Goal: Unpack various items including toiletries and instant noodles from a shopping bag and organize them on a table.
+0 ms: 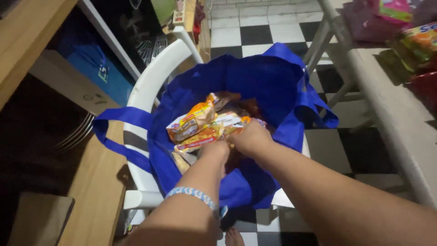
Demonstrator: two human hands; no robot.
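Head view: both hands, left hand [215,150] and right hand [249,139], pinch orange packets [195,124] (crinkled) in blue bag [273,77]

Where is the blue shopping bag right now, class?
In the head view the blue shopping bag sits open on a white plastic chair at frame centre, with both hands reaching into the snack packets inside it.

Bare forearms, a blue-and-white beaded bracelet [193,194] on the left wrist, apparently bare feet.
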